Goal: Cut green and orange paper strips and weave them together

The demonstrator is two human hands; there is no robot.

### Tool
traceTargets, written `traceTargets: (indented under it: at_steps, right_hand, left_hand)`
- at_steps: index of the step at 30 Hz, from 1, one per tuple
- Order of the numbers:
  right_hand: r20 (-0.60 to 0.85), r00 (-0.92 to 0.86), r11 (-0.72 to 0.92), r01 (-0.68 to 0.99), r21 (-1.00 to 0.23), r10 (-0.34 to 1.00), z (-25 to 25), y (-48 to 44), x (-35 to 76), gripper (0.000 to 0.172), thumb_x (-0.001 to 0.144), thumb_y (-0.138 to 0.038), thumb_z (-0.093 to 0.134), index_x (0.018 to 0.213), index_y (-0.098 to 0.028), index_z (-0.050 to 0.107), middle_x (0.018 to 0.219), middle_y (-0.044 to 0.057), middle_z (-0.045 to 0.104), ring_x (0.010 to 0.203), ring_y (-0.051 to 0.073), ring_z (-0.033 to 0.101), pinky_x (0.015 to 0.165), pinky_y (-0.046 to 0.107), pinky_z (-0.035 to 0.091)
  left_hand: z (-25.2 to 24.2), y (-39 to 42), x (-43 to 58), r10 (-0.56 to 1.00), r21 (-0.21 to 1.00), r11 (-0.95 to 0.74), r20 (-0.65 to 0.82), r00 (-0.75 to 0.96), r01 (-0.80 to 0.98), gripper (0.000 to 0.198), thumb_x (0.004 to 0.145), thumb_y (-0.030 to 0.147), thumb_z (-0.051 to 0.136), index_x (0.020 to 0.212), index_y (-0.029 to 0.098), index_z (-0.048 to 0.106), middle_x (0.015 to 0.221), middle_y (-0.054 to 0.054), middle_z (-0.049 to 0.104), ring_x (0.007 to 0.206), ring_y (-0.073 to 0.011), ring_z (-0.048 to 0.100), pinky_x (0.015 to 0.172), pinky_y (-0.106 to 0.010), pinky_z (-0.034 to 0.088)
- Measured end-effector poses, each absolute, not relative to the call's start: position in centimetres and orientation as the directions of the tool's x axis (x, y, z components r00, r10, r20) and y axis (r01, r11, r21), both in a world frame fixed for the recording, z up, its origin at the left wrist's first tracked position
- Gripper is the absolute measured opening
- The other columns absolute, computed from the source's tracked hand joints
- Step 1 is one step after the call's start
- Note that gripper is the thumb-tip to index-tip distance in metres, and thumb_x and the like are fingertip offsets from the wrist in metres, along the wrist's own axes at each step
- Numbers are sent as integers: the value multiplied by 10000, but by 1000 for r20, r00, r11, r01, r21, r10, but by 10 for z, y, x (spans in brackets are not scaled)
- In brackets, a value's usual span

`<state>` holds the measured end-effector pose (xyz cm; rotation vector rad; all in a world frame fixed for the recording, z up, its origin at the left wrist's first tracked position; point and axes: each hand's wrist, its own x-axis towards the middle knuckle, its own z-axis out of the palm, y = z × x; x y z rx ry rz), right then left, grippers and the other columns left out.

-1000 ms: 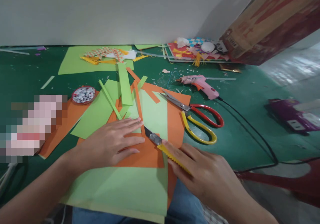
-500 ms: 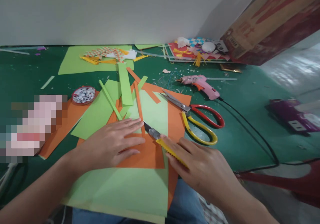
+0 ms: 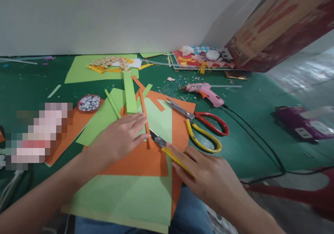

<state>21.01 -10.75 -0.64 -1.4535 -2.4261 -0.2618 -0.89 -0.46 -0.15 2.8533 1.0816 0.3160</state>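
My right hand (image 3: 200, 168) grips a yellow utility knife (image 3: 179, 161), its blade out and pointing up to the left. The blade's tip is beside a narrow orange paper strip (image 3: 143, 105), which lies over the stacked sheets. My left hand (image 3: 122, 134) rests on the paper with fingers stretched and thumb apart, its fingertips and thumb at the strip. Under both lie an orange sheet (image 3: 138, 162) and a pale green sheet (image 3: 125, 192). Scissors (image 3: 191, 115) with one red and one yellow handle lie to the right of the paper.
A pink glue gun (image 3: 206, 92) with a black cord lies beyond the scissors. Several green strips (image 3: 129, 93) and a round case of small googly-eye-like pieces (image 3: 89, 103) are at left. Woven paper with yellow tassels (image 3: 111, 63) is at the back, a cardboard box (image 3: 276, 28) at right.
My left hand has drawn its fingers in and shifted slightly up, uncovering the orange strip's lower end. The knife stays almost in place beside the strip. The view has tilted slightly.
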Motion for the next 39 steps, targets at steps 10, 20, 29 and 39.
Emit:
traceTargets:
  at_steps: [10, 20, 29, 39]
  right_hand:
    - [346, -446, 473, 881, 5, 826, -3, -106, 210, 349, 929, -196, 377, 1115, -147, 668, 641, 11, 604, 479, 99, 557, 433, 252, 335]
    - [345, -419, 451, 892, -13, 840, -4, -104, 208, 354, 919, -187, 376, 1106, -151, 675, 635, 1, 601, 453, 107, 549, 416, 268, 319]
    - [324, -387, 413, 911, -13, 863, -7, -100, 206, 336, 891, -215, 445, 1139, -174, 668, 644, 8, 606, 477, 102, 517, 450, 249, 295]
    - [338, -349, 372, 928, -1, 874, -10, -90, 203, 329, 879, -224, 460, 1121, -196, 681, 618, -12, 595, 432, 87, 490, 425, 252, 248]
  left_hand:
    - [-16, -3, -7, 632, 89, -774, 176, 755, 627, 710, 909, 622, 291, 1292, 74, 530, 1388, -148, 479, 1283, -254, 467, 1047, -380, 424]
    - [-18, -3, -7, 630, 83, -774, 206, 749, 628, 657, 889, 615, 382, 1286, 117, 545, 1365, -136, 514, 1260, -259, 495, 1056, -393, 417]
    - [-20, -3, -7, 605, 53, -787, 259, 753, 615, 668, 894, 613, 369, 1245, 82, 573, 1330, -152, 542, 1225, -261, 531, 1028, -394, 449]
    - [-19, -3, -8, 623, 78, -779, 212, 753, 622, 658, 878, 617, 410, 1291, 124, 545, 1357, -133, 522, 1251, -260, 505, 1046, -388, 426]
